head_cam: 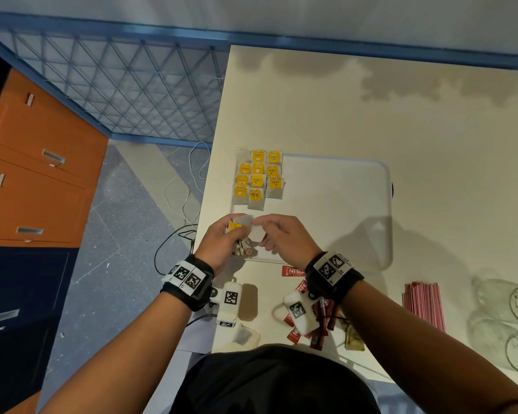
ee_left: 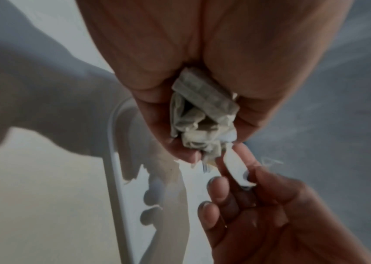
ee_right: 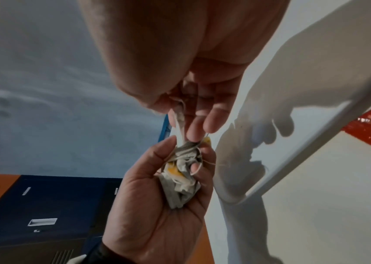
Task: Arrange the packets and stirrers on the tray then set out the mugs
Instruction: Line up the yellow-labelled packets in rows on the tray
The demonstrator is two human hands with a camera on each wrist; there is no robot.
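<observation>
Head view: left hand (head_cam: 222,240) curled round bunch of tea bags (head_cam: 242,236) over near-left corner of tray (head_cam: 356,264); right hand (head_cam: 281,234) pinches one bag (head_cam: 257,233) just beside bunch. Rows of laid tea bags (head_cam: 257,179) beyond fingertips; stirrers (head_cam: 423,304), mugs (head_cam: 509,321) well right.

Left wrist view: bunch (ee_left: 202,117) clamped in palm.

Right wrist view: thumb and forefinger (ee_right: 193,130) nip bag edge.

Looks like an office/storage rm: orange and navy drawer cabinets (head_cam: 39,162), blue wire-mesh partition (head_cam: 126,94), plain white table (head_cam: 401,121)
</observation>
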